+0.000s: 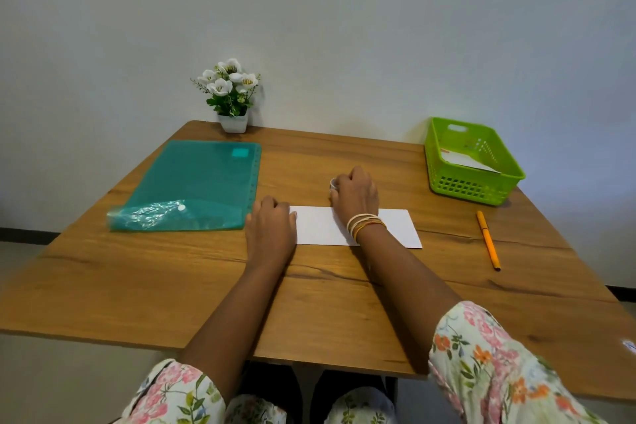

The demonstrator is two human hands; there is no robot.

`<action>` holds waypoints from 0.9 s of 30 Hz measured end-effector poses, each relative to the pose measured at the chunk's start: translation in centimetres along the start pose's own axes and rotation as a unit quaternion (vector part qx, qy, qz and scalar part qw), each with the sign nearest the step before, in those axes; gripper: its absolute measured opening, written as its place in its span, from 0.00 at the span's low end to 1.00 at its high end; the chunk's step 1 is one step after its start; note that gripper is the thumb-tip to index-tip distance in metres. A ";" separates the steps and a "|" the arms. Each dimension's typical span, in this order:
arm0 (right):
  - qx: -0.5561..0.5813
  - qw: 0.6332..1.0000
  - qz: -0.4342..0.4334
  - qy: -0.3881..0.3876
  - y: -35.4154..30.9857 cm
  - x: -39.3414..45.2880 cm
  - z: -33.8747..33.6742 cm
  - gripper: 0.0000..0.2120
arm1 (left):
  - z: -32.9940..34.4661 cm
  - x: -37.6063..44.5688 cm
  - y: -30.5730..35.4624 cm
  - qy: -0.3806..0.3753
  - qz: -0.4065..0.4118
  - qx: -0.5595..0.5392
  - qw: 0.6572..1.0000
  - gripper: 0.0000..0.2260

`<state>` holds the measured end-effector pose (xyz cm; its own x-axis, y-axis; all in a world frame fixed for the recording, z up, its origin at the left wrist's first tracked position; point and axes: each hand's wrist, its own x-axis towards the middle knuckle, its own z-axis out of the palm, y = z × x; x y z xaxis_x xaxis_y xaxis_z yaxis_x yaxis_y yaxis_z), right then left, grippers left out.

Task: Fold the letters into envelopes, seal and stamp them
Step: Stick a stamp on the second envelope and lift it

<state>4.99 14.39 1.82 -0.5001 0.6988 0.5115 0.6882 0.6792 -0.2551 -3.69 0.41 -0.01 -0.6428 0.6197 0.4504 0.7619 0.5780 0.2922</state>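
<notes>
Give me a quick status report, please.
Left hand holds envelope edge. Right hand grips small tape roll. Nothing in the way.

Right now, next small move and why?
Probably bring the small white roll gripped by the right hand down onto the white rectangular envelope, which the left hand is pinning at its left end, likely to seal it.

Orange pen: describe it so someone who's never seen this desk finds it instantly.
Start at the wooden table and go to its right side, where a green basket sits at the back. Nearer the person than that basket, right of the white envelope, lies the orange pen. It is the only long, thin thing there, lying alone on bare wood.
</notes>
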 end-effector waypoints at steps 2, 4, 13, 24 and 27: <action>0.000 1.000 0.009 -0.007 0.0 -0.2 0.3 0.09 | 0.0 0.1 0.1 0.000 0.000 -0.003 1.000 0.11; 0.036 0.999 0.019 -0.007 -0.1 -0.8 0.2 0.09 | 0.1 0.2 0.0 -0.002 -0.001 -0.007 1.000 0.11; 0.330 0.941 0.062 -0.026 -1.3 -6.0 -2.4 0.07 | -0.7 0.3 -1.0 -0.006 0.044 -0.309 0.950 0.12; 0.265 0.964 0.019 -0.004 -2.0 -7.3 -3.2 0.09 | -1.2 0.0 -1.0 -0.068 0.010 -0.425 0.903 0.03; 0.268 0.962 -0.004 0.046 -2.3 -7.2 -3.5 0.12 | -1.0 0.0 -1.0 -0.082 0.025 -0.403 0.911 0.02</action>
<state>8.80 7.01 1.58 -0.4391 0.6863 0.5798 0.3017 0.7205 -0.6244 -4.39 -0.69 0.58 -0.5579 0.7438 0.3679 0.5588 0.0090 0.8292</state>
